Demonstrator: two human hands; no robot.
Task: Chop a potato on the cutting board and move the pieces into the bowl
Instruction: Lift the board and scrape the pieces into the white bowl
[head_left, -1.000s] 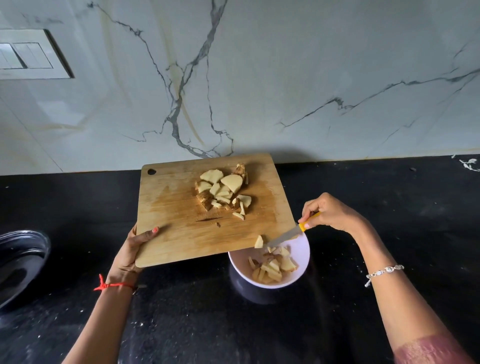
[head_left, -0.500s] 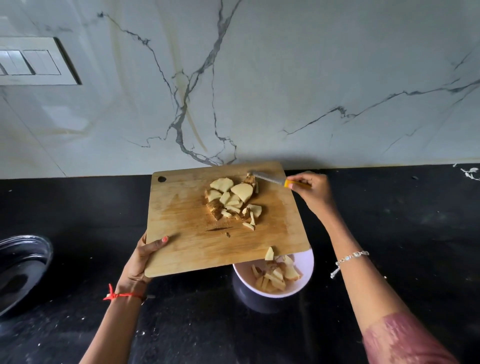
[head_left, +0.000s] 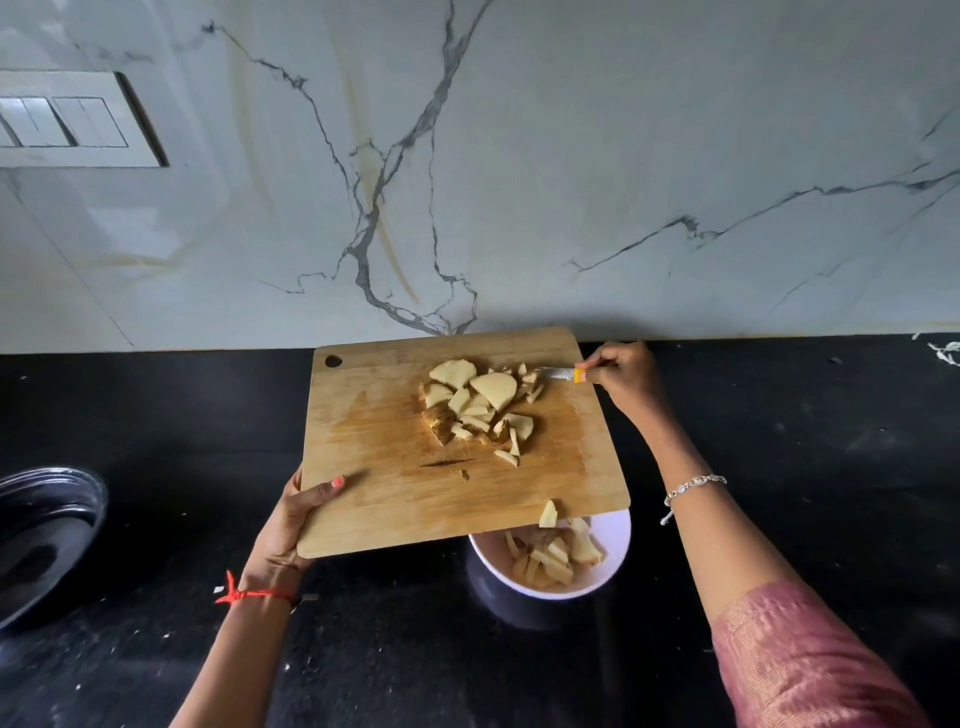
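**Board lifted over the bowl, knife set behind the pile**

The pale yellow chopped potato pieces (head_left: 478, 410) lie in a loose heap on the far half of the rectangular wooden cutting board (head_left: 395, 499). One single piece (head_left: 548, 514) sits at the near right edge, directly above the round white bowl (head_left: 615, 566). The bowl already holds a share of the pieces, so the task seems about half done.

The board does not rest on the black stone counter (head_left: 779, 441). The left hand (head_left: 291, 519) holds it up by the near left corner, with the thumb pressed on top. The other fingers are under the wood and I cannot see them. The near right corner of the board hangs over the bowl, probably so that the pieces fall inside and not on the counter.

The right hand (head_left: 621, 371) has its fingers closed around the yellow handle of a small steel knife (head_left: 558, 373). The blade touches the far right side of the heap, a good position to sweep it towards the bowl.

A dark round metal vessel (head_left: 47, 525) stands at the left, well apart, and a white marble wall (head_left: 571, 156) rises behind.
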